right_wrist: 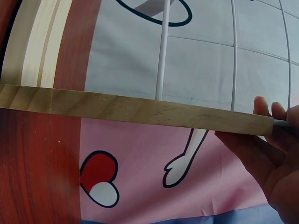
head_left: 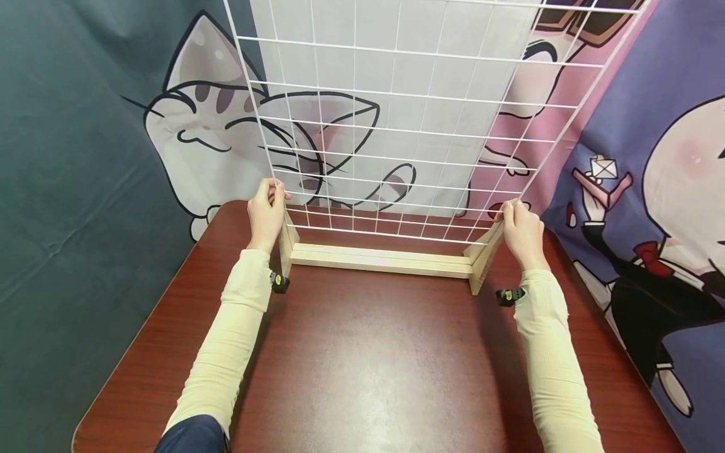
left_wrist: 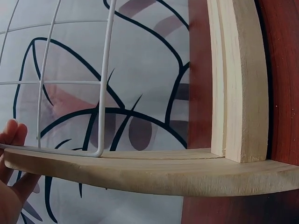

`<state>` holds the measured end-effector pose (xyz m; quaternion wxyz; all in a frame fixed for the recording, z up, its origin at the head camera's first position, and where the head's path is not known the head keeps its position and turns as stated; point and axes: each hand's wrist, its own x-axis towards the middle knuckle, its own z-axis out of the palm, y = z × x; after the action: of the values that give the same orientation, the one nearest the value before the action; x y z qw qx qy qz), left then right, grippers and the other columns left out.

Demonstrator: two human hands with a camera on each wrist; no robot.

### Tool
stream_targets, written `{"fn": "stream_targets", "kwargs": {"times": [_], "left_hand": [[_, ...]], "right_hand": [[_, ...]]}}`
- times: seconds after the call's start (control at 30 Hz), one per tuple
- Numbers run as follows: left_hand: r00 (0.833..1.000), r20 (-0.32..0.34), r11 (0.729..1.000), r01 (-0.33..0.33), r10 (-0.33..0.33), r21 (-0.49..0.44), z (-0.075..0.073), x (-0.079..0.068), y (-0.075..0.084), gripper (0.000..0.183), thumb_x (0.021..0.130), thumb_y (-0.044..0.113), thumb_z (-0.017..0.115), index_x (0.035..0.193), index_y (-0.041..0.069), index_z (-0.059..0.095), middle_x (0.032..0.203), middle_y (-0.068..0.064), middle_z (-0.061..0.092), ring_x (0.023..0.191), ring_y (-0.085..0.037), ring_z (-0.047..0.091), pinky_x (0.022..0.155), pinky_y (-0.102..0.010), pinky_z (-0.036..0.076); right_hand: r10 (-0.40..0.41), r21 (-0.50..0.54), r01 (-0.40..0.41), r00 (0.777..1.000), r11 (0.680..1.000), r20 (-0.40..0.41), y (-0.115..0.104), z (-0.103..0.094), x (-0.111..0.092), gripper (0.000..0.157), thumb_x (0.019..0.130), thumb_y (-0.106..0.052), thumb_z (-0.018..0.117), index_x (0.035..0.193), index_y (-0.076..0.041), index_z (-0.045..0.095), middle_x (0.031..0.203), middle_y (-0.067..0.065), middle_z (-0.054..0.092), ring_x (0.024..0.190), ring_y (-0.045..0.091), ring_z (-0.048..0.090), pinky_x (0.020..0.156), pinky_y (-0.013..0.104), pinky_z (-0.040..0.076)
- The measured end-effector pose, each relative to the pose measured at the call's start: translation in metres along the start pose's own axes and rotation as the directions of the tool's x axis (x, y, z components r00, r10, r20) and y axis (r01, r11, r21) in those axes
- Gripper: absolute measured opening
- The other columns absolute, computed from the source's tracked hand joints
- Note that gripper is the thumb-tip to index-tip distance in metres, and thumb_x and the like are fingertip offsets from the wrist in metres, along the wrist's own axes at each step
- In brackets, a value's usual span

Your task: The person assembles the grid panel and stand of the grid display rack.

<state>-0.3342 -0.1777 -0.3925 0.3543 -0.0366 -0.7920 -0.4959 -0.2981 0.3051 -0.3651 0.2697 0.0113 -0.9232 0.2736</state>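
Observation:
A white wire grid panel (head_left: 396, 138) stands upright, its lower part between two wooden side boards joined by a pale wooden crossbar (head_left: 382, 259). With thumb and fingers my left hand (head_left: 267, 214) grips the grid's left edge wire at the top of the left side board (left_wrist: 154, 175). On the other side my right hand (head_left: 522, 233) holds the right edge wire at the top end of the right side board (right_wrist: 140, 114). In the left wrist view the grid's lower corner lies along the left board. The right board hides the grid's lower right corner in the right wrist view.
The wooden frame stands on a reddish-brown table (head_left: 362, 352), toward its far edge. Behind it hangs a cloth backdrop (head_left: 198, 145) with cartoon cats. Another printed cloth (head_left: 612, 207) hangs close along the table's right side. Small wrist cameras sit on both sleeves.

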Motion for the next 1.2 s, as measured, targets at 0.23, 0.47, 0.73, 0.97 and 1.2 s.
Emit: {"fn": "stream_targets", "kwargs": {"times": [0.23,0.47,0.73,0.97,1.2], "left_hand": [[1.0,-0.013,1.0,-0.023,0.023,0.009,0.0012,-0.0003,-0.0017,0.019,0.1,0.019,0.051,0.101,0.002,0.059,0.086,-0.015,0.074,0.077,-0.03,0.067,0.064,-0.012,0.035],[1.0,-0.014,0.999,-0.028,0.028,-0.019,0.0013,-0.0015,-0.002,0.016,0.099,0.013,0.053,0.101,-0.001,0.06,0.089,-0.017,0.074,0.082,-0.026,0.07,0.067,-0.008,0.038],[0.999,-0.026,0.999,-0.029,0.028,-0.034,0.0016,-0.0028,-0.0019,0.016,0.098,0.011,0.054,0.101,-0.003,0.061,0.091,-0.018,0.074,0.082,-0.015,0.069,0.069,-0.008,0.04],[0.999,-0.036,0.997,-0.019,0.016,-0.074,0.003,-0.0027,-0.0052,0.017,0.097,0.011,0.055,0.1,-0.003,0.062,0.091,-0.02,0.073,0.077,0.001,0.063,0.069,-0.008,0.041],[0.999,-0.05,0.994,-0.015,0.01,-0.11,0.0031,-0.0043,-0.0059,0.017,0.097,0.012,0.057,0.099,-0.004,0.063,0.088,-0.02,0.073,0.07,0.013,0.056,0.066,-0.009,0.04]], "right_hand": [[0.008,-0.001,-0.008,1.0,1.0,0.004,-0.0003,0.0,0.0001,0.041,0.104,-0.028,0.031,0.091,-0.003,0.06,0.102,0.016,0.066,0.101,0.045,0.061,0.089,0.057,0.038],[0.0,-0.002,0.0,1.0,1.0,-0.001,-0.0004,0.0001,-0.0023,0.042,0.104,-0.028,0.031,0.092,-0.001,0.061,0.099,0.017,0.066,0.099,0.045,0.062,0.088,0.056,0.039],[-0.015,-0.012,0.015,1.0,1.0,-0.015,-0.0001,0.0015,-0.0031,0.039,0.104,-0.026,0.033,0.093,-0.001,0.061,0.096,0.019,0.068,0.095,0.045,0.063,0.086,0.057,0.04],[-0.019,-0.012,0.019,0.999,1.0,-0.032,0.001,0.0031,-0.0028,0.037,0.103,-0.026,0.036,0.093,-0.001,0.061,0.093,0.019,0.069,0.092,0.044,0.064,0.084,0.056,0.04],[0.009,0.009,-0.008,0.999,1.0,-0.037,0.0032,0.0056,-0.004,0.039,0.103,-0.029,0.036,0.091,-0.002,0.062,0.097,0.018,0.068,0.097,0.043,0.063,0.086,0.056,0.039]]}}
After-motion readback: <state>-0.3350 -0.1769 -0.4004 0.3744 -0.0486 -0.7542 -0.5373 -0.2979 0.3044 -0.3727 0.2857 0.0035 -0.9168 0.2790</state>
